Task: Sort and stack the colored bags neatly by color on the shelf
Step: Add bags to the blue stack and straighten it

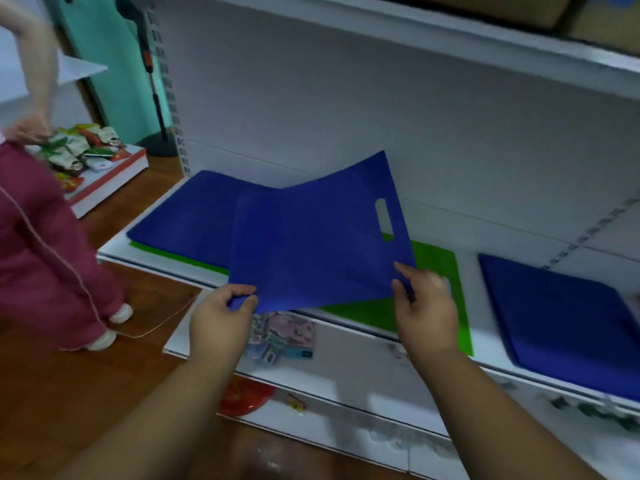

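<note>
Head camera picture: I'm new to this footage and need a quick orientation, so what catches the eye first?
A bright blue bag held up mid-frame, the left hand pinching its near corner and the right hand gripping its right edge. Under it a green bag lies on the white shelf, with another blue bag to the right.

I see a white shelf (491, 355) running across my view. At its left a green bag (433, 271) lies flat on it, with a flat blue bag (183, 216) on top. Well apart to the right, another blue bag (568, 320) lies flat on the shelf. On the lower shelf (346, 355) below sit what I take to be small printed packets (284, 337), too blurred to be sure.
</note>
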A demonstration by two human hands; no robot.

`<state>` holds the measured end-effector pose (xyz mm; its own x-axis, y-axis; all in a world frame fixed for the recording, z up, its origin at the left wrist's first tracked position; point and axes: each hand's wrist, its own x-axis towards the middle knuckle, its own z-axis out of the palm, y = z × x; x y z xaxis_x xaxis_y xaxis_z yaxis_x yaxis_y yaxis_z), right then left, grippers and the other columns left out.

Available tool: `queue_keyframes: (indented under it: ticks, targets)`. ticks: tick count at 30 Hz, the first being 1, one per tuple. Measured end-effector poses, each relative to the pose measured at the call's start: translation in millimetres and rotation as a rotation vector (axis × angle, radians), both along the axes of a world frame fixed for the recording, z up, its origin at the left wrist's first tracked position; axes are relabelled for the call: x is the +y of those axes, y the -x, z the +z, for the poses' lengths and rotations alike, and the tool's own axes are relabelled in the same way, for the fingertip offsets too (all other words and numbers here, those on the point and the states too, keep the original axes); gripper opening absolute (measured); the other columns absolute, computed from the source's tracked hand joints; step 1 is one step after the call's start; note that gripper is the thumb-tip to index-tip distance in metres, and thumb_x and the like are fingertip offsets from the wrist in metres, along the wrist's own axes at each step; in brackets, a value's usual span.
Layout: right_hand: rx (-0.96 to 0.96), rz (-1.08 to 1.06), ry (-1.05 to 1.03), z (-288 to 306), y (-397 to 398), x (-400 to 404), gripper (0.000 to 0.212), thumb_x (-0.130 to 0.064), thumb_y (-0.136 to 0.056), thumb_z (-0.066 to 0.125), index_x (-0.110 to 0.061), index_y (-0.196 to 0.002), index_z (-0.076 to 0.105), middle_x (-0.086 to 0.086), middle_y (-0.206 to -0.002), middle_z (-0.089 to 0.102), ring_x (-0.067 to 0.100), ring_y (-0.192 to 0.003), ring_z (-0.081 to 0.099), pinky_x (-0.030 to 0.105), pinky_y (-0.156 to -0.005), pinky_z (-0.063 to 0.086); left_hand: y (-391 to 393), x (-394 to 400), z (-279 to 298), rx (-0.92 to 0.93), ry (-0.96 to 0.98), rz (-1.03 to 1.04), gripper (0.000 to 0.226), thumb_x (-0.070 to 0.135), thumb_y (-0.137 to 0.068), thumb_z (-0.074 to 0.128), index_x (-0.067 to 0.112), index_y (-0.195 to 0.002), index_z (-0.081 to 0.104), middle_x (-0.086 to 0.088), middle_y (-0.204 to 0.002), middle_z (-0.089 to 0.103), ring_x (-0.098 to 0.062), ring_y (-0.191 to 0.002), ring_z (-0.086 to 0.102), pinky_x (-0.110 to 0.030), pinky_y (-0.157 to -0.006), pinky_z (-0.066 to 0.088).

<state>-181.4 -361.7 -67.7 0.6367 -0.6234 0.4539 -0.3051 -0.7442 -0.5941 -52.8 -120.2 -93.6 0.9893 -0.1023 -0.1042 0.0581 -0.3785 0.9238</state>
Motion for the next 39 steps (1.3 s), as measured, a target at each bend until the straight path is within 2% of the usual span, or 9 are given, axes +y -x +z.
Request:
queue_keyframes:
  ticks: [4,9,13,20,24,29,31,34,39]
  targets:
    - [0.064,-0.185,-0.007,7,67,-57,0.030,-0.019,-0.093,0.065,-0.020,-0.122,0.067,0.003,-0.106,0.063,0.023,-0.092,0.062,0.027,-0.076,0.044,40,-64,10,-0.284,-0.193,-0.201,0.016,0.015,-0.087,0.069,0.021,-0.101,0.075,0.000,-0.104,0.070,-0.022,-0.098,0.063,-0.022,-0.079,0.041]
    - [0.138,-0.336,-0.090,9,168,-137,0.035,-0.028,-0.096,0.059,-0.023,-0.131,0.060,0.001,-0.122,0.063,0.023,-0.107,0.061,0.033,-0.085,0.049,104,-167,18,-0.599,-0.345,-0.396,0.014,0.017,-0.084,0.070,0.022,-0.096,0.076,-0.004,-0.091,0.071,-0.030,-0.079,0.066,-0.030,-0.066,0.049]
    - [0.268,-0.403,-0.150,8,243,-207,0.043,-0.032,-0.095,0.060,-0.026,-0.137,0.054,0.005,-0.123,0.064,0.026,-0.103,0.062,0.037,-0.088,0.050,164,-245,18,-0.609,-0.400,-0.482,0.013,0.020,-0.085,0.070,0.025,-0.097,0.075,-0.004,-0.089,0.067,-0.031,-0.078,0.064,-0.031,-0.062,0.045]
    - [0.560,-0.326,-0.097,-2,313,-299,0.044,-0.029,-0.097,0.056,-0.017,-0.140,0.052,0.011,-0.134,0.057,0.030,-0.116,0.058,0.037,-0.092,0.047,227,-336,7,-0.601,-0.524,-0.572,0.020,0.023,-0.089,0.063,0.026,-0.106,0.073,-0.005,-0.102,0.068,-0.030,-0.090,0.065,-0.035,-0.073,0.050]
    - [0.699,-0.288,-0.061,-7,330,-325,0.040,-0.029,-0.097,0.055,-0.015,-0.134,0.056,0.013,-0.122,0.060,0.031,-0.103,0.061,0.035,-0.080,0.047,251,-363,0,-0.607,-0.682,-0.626,0.024,0.019,-0.086,0.060,0.026,-0.104,0.073,-0.005,-0.099,0.066,-0.030,-0.086,0.064,-0.034,-0.070,0.048]
    - [0.802,-0.272,-0.003,-7,331,-344,0.027,-0.032,-0.094,0.056,-0.014,-0.110,0.066,0.009,-0.101,0.057,0.027,-0.083,0.059,0.031,-0.064,0.044,259,-380,2,-0.643,-0.842,-0.644,0.017,0.020,-0.083,0.062,0.022,-0.096,0.073,-0.004,-0.092,0.060,-0.027,-0.079,0.062,-0.029,-0.061,0.038]
    - [0.841,-0.291,0.027,-3,329,-347,0.023,-0.033,-0.092,0.059,-0.014,-0.102,0.067,0.005,-0.093,0.051,0.024,-0.075,0.054,0.030,-0.061,0.040,258,-381,1,-0.665,-0.846,-0.656,0.013,0.021,-0.077,0.069,0.019,-0.089,0.074,-0.007,-0.087,0.058,-0.030,-0.070,0.061,-0.031,-0.058,0.043]
    - [0.820,-0.297,0.052,0,322,-344,0.019,-0.028,-0.090,0.060,-0.012,-0.097,0.065,0.003,-0.092,0.049,0.023,-0.071,0.049,0.028,-0.058,0.036,256,-380,2,-0.684,-0.846,-0.632,0.018,0.025,-0.070,0.079,0.015,-0.084,0.073,-0.013,-0.085,0.056,-0.035,-0.064,0.059,-0.035,-0.057,0.048]
    - [0.644,-0.135,0.023,7,288,-313,0.031,-0.030,-0.094,0.057,-0.017,-0.121,0.064,0.006,-0.120,0.058,0.026,-0.095,0.061,0.032,-0.072,0.049,256,-366,8,-0.670,-0.745,-0.593,0.025,0.033,-0.082,0.071,0.018,-0.102,0.070,-0.011,-0.097,0.059,-0.034,-0.078,0.063,-0.037,-0.066,0.052]
